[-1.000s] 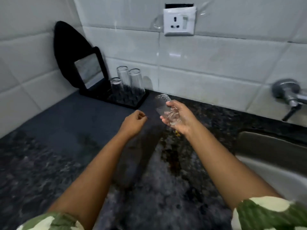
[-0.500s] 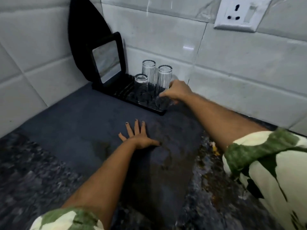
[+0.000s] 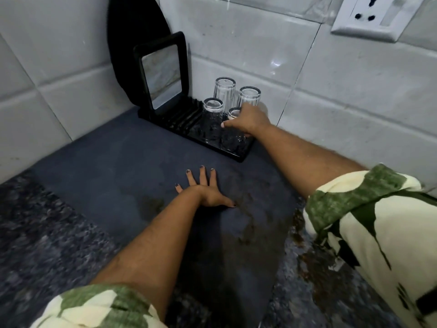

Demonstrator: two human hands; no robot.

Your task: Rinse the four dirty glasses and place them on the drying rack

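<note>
A: What is surrounding the corner?

B: Pale grey wall tiles are meeting at a corner, their glaze catching small highlights of light. A white wall socket is sitting high on the right-hand wall.

A: And below?

B: A dark speckled stone counter is running beneath, with a dark blue mat lying over it into the corner. Brownish wet stains are spreading along the mat's right edge.

A: Anything leaning there?

B: A black oval board is leaning against the left wall, and a black-framed mirror is standing upright before it.
</note>
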